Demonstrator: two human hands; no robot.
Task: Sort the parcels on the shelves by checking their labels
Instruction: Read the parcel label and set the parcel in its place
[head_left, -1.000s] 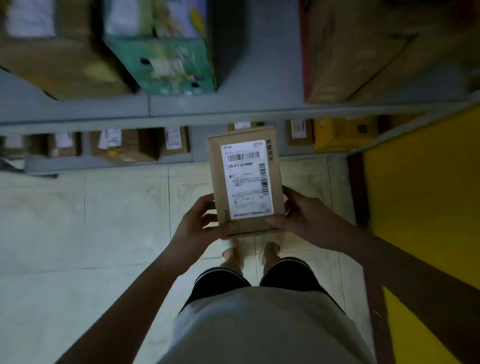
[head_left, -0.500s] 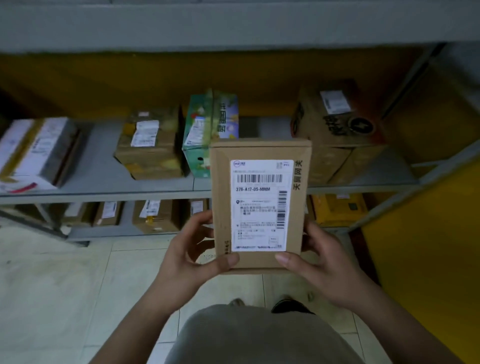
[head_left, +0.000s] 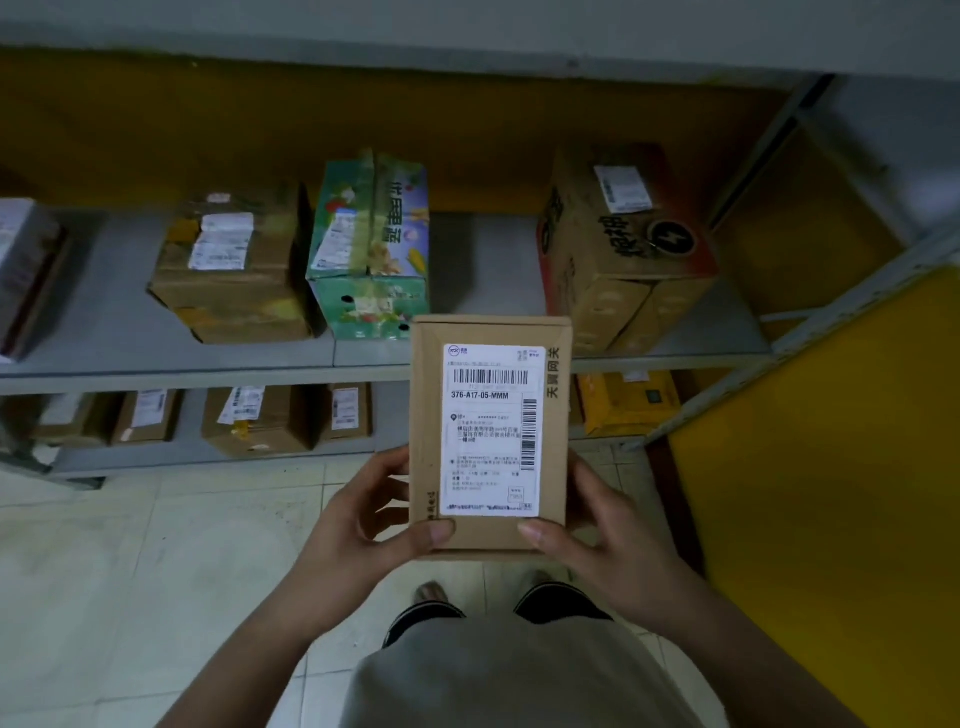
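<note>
Parcel (head_left: 488, 436) upright — pinched between both hands' fingers (head_left: 439, 531), label up.

Parcel (head_left: 491, 434) higher and nearer than before, now against the shelf (head_left: 156, 364) edge.

Head view, sole camera, wide-angle. Worn on the person's head, facing forward and steeply downward at the grey shelf unit (head_left: 483, 260). Near range: parcel (head_left: 491, 431) held close before the shelf's front edge; tiled floor (head_left: 130, 571) below the shelf.
</note>
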